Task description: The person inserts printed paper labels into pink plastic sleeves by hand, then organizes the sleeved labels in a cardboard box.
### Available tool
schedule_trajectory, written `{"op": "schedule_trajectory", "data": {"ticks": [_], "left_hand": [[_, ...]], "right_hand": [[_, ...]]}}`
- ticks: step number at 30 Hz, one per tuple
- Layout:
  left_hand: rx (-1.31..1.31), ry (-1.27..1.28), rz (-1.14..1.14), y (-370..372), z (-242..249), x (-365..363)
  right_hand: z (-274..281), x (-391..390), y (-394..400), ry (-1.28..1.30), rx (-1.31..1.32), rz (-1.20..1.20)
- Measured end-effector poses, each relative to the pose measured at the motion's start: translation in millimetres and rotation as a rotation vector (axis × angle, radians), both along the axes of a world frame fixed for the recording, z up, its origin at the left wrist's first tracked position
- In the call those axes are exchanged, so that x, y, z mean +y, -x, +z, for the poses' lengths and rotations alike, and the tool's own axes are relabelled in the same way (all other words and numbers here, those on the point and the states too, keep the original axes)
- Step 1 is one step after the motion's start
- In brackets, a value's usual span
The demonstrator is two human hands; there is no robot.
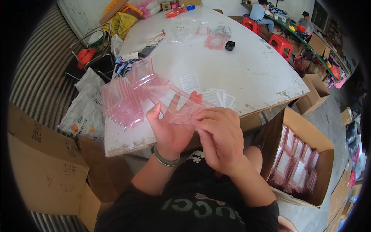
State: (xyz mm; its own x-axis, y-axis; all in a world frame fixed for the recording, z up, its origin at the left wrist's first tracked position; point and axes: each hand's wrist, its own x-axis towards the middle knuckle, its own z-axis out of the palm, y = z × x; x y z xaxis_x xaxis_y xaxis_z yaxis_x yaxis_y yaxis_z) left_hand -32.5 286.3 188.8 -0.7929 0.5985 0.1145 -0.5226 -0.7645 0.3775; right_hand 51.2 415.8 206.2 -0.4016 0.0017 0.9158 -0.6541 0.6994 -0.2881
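A clear pink plastic pouch (pixel 170 98) is stretched out above the near edge of the white table (pixel 247 73). Under it lies my left hand (pixel 174 127), palm up with thumb and fingers spread, the film resting over the fingers. My right hand (pixel 220 135) pinches the pouch's near right end between thumb and fingers. Beside the pouch, at the left, is a stack of similar pink pouches (pixel 121 102). Printed white cards (pixel 218 96) are fanned on the table just beyond my hands, and another card (pixel 190 83) lies near them.
An open carton (pixel 326 154) full of pink packs stands at the lower right. Brown cardboard (pixel 46 166) and a white sack (pixel 87 112) are at the left. A black object (pixel 230 45) sits far on the table. Two people sit at a green-edged bench, back right.
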Motion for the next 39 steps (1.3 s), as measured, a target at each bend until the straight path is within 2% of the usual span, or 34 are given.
{"op": "schedule_trajectory", "data": {"ticks": [3,6,9,12,15,18,21,24,27,29,30,31,32,35,37,39], "left_hand": [[0.117,0.057,0.051,5,-2,0],[0.028,-0.146,-0.048,8,-14,2],[-0.023,0.027,0.09,10,-11,9],[0.006,0.091,0.0,15,-25,6],[0.089,0.146,-0.043,11,-38,4],[0.188,0.005,-0.102,15,-47,7],[0.264,0.114,-0.02,14,-40,13],[0.345,0.256,-0.015,19,-58,3],[0.223,0.155,0.002,21,-59,-7],[-0.024,-0.055,-0.074,49,-51,-16],[-0.141,-0.167,-0.103,60,-47,-19],[-0.149,-0.145,-0.093,58,-42,-21],[-0.152,-0.119,-0.095,58,-35,-21],[-0.116,-0.115,-0.17,52,-31,-12],[-0.111,-0.148,-0.197,54,-30,-7],[-0.168,-0.166,-0.191,53,-31,-11]], "right_hand": [[8,-6,-16,-0.138,-0.255,-0.012],[8,-11,-19,-0.219,-0.395,-0.04],[5,-3,-12,-0.231,-0.555,-0.017],[3,-2,-8,-0.253,-0.739,0.009],[4,5,-12,-0.268,-0.801,0.035],[0,5,-18,-0.281,-0.681,0.002],[-18,-3,-5,-0.232,-0.589,-0.098],[-16,2,-7,-0.126,-0.742,0.066],[-27,11,-13,-0.047,-0.691,0.318],[-50,30,-14,0.215,-0.595,0.476],[-57,39,-14,0.272,-0.575,0.358],[-56,46,-14,0.331,-0.559,0.242],[-56,57,-3,-0.085,-0.491,-0.061],[-108,67,16,-0.469,-0.538,-0.334],[-116,72,25,-0.588,-0.559,-0.35],[-112,76,28,-0.535,-0.697,-0.242]]}}
